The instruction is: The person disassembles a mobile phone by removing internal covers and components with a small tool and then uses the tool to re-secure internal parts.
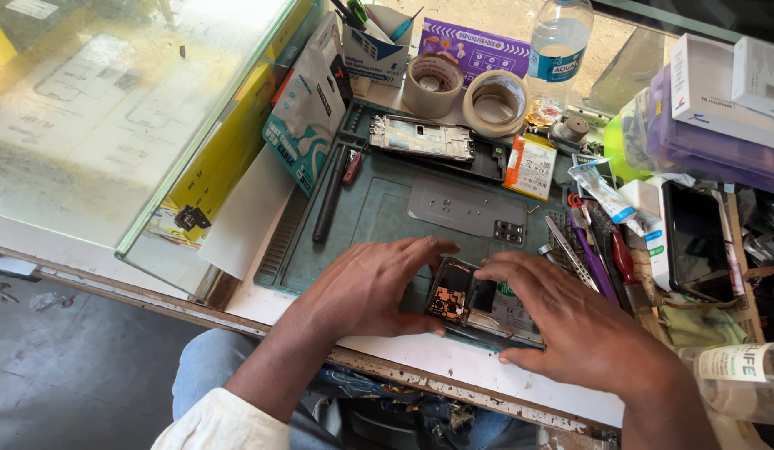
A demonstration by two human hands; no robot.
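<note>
Both my left hand (366, 287) and right hand (570, 321) lay flat, fingers spread, pressing the opened phone (474, 304) on the green mat (379, 212); careful prying seemed due next.

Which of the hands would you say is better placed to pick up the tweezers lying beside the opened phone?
Probably the right hand: the tweezers lie just beyond its fingers, on the right of the opened phone. The left hand rests on the phone's other side and would have to cross over.
</note>
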